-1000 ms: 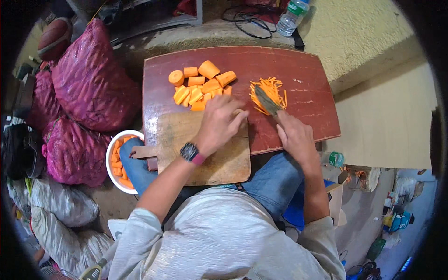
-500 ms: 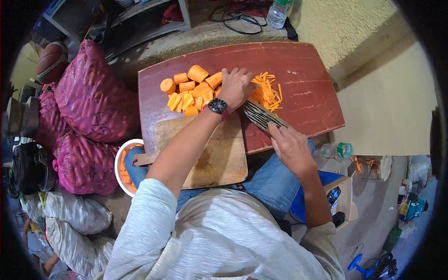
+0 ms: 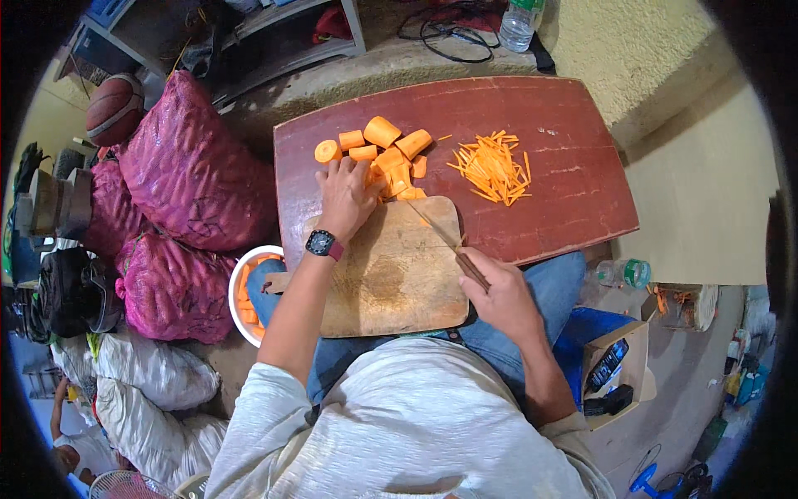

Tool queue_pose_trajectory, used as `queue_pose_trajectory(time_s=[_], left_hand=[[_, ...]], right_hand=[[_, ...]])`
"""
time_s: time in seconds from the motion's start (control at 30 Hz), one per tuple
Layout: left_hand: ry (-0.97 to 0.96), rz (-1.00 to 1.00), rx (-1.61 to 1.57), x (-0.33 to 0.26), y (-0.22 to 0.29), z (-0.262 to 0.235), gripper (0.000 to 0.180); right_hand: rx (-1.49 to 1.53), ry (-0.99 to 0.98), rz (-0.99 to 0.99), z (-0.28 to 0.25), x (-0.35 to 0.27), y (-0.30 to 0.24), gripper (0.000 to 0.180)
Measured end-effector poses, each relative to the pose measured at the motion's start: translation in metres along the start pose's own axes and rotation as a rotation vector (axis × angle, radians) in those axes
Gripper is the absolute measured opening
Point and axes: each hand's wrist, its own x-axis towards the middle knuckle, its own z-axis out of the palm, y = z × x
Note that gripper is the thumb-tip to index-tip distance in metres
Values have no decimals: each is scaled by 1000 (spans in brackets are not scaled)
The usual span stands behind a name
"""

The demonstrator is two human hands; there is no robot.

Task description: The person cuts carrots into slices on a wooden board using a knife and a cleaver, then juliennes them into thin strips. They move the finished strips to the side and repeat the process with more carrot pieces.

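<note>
Carrot chunks point(image 3: 391, 158) under left hand's point(image 3: 347, 195) fingers point(image 3: 332, 170).

- The left hand point(image 3: 347, 193) is reaching up toward the frame's centre, palm down, fingers spread and curled, forearm stretched straight from the lower left.
- The right hand point(image 3: 497, 293) is sitting right of centre, its grip closed in a fist, elbow bent.

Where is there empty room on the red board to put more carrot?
Bare patches on the red board: the right end beyond the carrot strips, and the far edge behind them. The wooden cutting board is mostly bare between the hands. Crowded: the carrot chunks under the left hand.
</note>
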Motion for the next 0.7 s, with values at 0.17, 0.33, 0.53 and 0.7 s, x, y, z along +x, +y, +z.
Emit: queue_pose_trajectory(time_s=[0.17, 0.33, 0.53, 0.7], left_hand=[[65, 91, -17, 26, 15, 13, 44], [150, 131, -58, 41, 7, 31, 24], [132, 108, -80, 41, 10, 39, 17], [78, 130, -89, 38, 16, 35, 15]], right_hand=[[-11, -18, -6, 12, 3, -2, 42], [106, -25, 188, 5, 8, -11, 39], [258, 76, 158, 10, 8, 14, 41], [303, 48, 265, 12, 8, 17, 43]])
